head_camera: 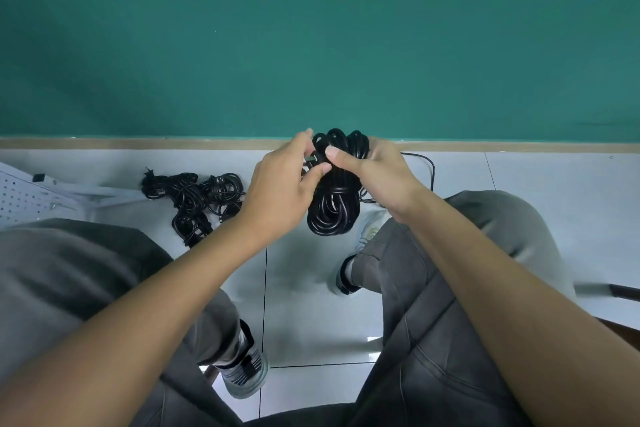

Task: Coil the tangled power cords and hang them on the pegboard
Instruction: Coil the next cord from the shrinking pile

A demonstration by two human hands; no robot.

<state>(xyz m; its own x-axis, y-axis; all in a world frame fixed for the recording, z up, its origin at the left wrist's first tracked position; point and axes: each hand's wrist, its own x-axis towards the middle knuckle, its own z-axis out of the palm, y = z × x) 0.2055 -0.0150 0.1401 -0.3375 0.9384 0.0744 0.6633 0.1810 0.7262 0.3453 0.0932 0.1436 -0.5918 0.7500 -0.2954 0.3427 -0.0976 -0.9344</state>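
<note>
A coiled black power cord (330, 208) hangs in the air between my knees. My right hand (379, 177) grips the upper part of the coil, thumb across its loops. My left hand (282, 184) pinches the cord's plug end at the coil's top left. A loose strand (427, 166) of cord trails off behind my right hand toward the floor. A tangled heap of black cords (194, 199) lies on the tiled floor to the left. The white pegboard (24, 198) lies at the far left edge, partly hidden by my left knee.
A green wall (311, 38) with a tan baseboard (138, 143) stands straight ahead. My legs in grey trousers and both shoes (244, 374) fill the lower view on the glossy white tiles. A dark chair leg (623, 289) shows at the right edge.
</note>
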